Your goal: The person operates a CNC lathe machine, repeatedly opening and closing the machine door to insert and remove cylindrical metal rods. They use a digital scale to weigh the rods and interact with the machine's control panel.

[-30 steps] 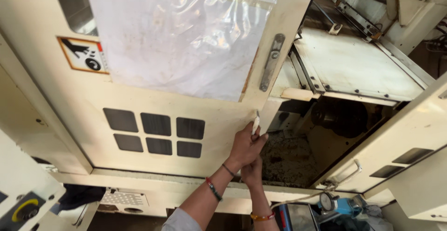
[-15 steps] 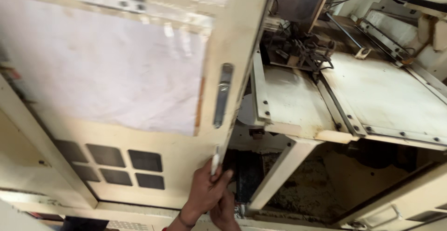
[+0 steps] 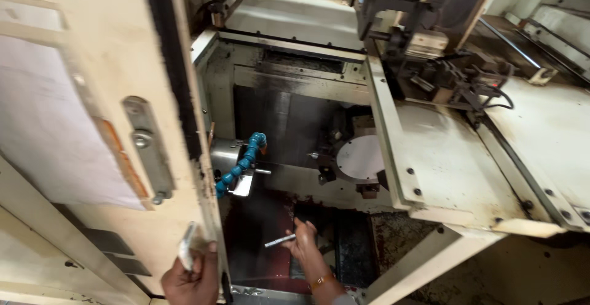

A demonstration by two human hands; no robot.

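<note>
Blue segmented coolant hose [image 3: 241, 164], round grey disc [image 3: 361, 157]

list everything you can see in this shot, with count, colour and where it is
machine door: one, cream, left, slid open
door handle: one, grey metal, on the door
plastic sleeve with paper: one, clear over white, on the door face at far left
coolant hose: one, blue-teal, segmented, inside the machine at centre left
chuck: one, shiny metal, behind the hose
round plate: one, pale grey, inside at centre
machine cover: one, cream and stained, right
cable cluster: one, black, upper right
left hand: grip on a small white item at the door edge, bottom left
right hand: holds a thin metal rod, reaching into the machine at bottom centre
</note>
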